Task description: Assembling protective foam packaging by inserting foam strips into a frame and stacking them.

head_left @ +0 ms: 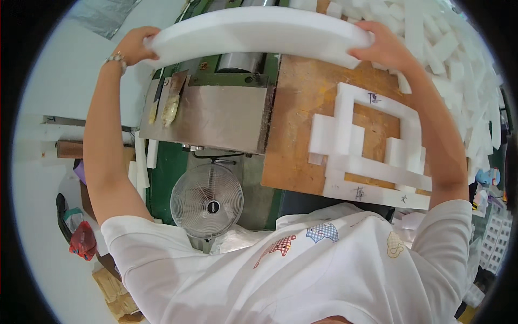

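A long, thick white foam strip (253,31) stretches across the far part of the view, raised over a green machine (237,80) with a metal roller. My left hand (139,45) grips its left end, and my right hand (380,46) grips the right end, thumb on the near side. Foam frame pieces (341,116) with dark pen marks lie overlapped on the wooden board (297,146), nearer than my right hand. On the metal plate (224,116) of the machine rest two blade-like tools, one with a yellowish wrapped handle (171,109).
A round fan (207,201) stands below the machine's near edge. White foam offcuts (450,59) are heaped at the far right. A white panel (65,70) is at the left, with a red bag (82,241) lower down. Cardboard (116,294) lies at the lower left.
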{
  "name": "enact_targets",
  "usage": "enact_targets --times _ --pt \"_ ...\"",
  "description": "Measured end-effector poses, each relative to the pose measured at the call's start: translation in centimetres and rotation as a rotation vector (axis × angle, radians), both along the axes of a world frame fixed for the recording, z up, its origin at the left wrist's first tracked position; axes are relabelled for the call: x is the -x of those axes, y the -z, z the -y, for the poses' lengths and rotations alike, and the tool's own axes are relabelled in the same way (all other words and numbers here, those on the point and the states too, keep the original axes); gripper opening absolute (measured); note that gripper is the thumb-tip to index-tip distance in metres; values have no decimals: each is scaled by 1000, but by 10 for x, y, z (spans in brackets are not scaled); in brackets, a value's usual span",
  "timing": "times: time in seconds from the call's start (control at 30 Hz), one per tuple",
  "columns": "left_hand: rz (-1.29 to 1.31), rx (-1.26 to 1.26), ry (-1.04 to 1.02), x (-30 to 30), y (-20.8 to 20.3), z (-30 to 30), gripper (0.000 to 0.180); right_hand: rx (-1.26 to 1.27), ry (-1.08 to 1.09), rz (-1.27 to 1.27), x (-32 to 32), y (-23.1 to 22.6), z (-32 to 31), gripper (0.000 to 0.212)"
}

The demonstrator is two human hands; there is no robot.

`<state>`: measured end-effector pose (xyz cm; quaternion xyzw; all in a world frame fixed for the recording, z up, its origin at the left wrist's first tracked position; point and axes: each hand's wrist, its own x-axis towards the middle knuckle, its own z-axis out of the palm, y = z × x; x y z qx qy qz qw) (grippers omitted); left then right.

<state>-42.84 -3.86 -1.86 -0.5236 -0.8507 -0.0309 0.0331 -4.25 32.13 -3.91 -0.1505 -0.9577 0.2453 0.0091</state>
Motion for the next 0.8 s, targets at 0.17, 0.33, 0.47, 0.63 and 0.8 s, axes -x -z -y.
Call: enact_targets --times 0.17,0.33,0.47,0.63,0.8 --pt "-68 84 141 -65 -11 -77 52 -259 189 -144 -88 13 -71 69" --pt "550 -17 462 -91 2 -154 42 -331 218 -18 -170 -44 -124 62" --pt "573 301 295 -127 -19 -182 45 -370 271 -10 -219 -78 -148 63" --pt "625 32 502 -146 -20 -182 58 -181 220 52 -239 -108 -155 65" --pt "174 -170 518 -176 -26 -165 45 -125 352 18 -272 -110 -130 57"
